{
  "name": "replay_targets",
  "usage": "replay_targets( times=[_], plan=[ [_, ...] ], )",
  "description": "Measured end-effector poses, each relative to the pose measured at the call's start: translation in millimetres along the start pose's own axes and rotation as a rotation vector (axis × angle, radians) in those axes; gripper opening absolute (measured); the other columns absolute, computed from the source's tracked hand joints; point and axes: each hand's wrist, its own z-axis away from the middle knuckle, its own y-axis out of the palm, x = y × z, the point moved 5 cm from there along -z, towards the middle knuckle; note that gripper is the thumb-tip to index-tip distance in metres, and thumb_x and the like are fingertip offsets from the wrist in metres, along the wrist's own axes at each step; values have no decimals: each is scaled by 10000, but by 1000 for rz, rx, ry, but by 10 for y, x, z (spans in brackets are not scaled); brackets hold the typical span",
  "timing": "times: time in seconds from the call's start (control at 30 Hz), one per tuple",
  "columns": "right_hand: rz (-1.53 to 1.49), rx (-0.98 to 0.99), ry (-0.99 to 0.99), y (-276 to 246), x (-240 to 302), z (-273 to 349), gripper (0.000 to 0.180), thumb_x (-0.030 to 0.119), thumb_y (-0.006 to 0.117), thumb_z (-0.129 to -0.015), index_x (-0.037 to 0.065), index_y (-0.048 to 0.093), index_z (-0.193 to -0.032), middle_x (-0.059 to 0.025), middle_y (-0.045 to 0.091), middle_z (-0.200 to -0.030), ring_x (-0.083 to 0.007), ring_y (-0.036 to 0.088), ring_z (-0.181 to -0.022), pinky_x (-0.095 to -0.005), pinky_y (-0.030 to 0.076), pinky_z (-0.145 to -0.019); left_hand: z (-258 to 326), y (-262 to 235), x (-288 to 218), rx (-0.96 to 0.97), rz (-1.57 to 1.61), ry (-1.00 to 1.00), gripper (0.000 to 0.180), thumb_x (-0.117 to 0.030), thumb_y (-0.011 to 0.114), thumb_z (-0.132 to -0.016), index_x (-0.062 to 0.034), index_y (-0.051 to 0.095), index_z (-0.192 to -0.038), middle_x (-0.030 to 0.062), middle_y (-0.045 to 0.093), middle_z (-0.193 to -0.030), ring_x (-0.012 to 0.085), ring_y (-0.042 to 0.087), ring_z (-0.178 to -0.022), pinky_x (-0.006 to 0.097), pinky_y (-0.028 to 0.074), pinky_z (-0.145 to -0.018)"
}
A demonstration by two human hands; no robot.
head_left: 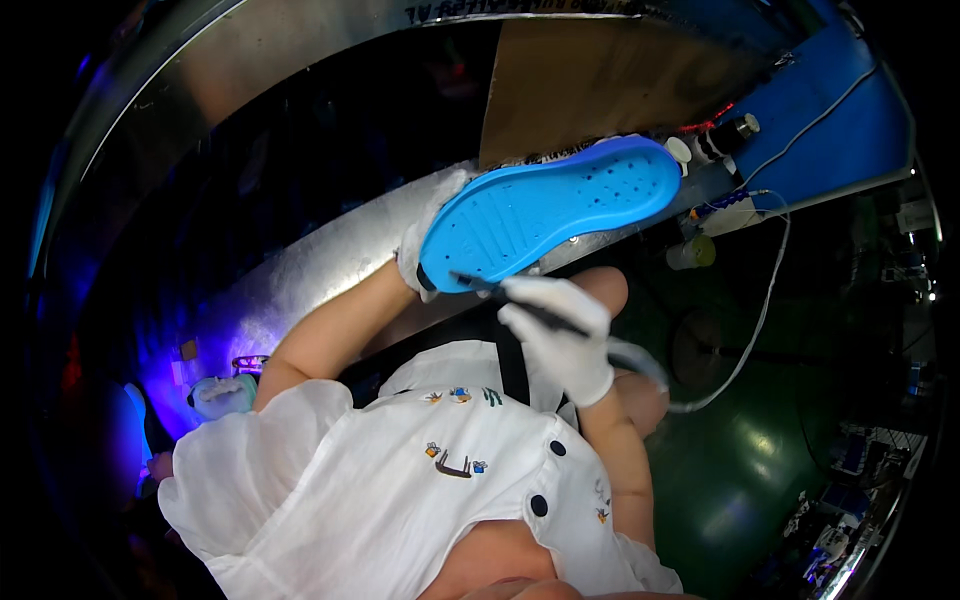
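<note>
A bright blue shoe sole (560, 205) is held up with its patterned bottom toward me, toe end pointing right. My left hand (425, 235), in a white glove, grips it from behind at the heel end; only the fingers and wrist show. My right hand (565, 335), also in a white glove, is closed around a thin dark pen-like tool (505, 295). The tool's tip touches the sole's heel edge. A pale hose or cord (640, 365) runs back from the tool past my right wrist.
A curved metal bench surface (330, 255) lies behind the sole under a brown panel (600, 80) and blue housing (850, 130). A white cable (765, 300) hangs down at right. A small pale container (692, 252) sits nearby. Green floor (740, 470) below right.
</note>
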Motion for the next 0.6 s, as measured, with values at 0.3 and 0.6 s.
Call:
replay_targets(
  times=[0.3,0.6],
  plan=[
    [125,95,-223,-1,189,-160,228,66,760,-768,55,713,-991,-87,709,-1017,-247,643,-730,-322,532,-662,-140,100,-282,133,-44,-52,537,-424,651,-876,-1,605,-1204,139,668,-1088,254,680,-889,316,602,-742],
    [293,73,-268,-115,165,-164,237,32,772,-731,39,721,-962,-123,720,-1004,-276,681,-771,-315,546,-681,-161,159,-479,165,-281,-201,492,-428,622,-908,-25,600,-1190,116,672,-968,203,668,-901,305,534,-841]
  ],
)
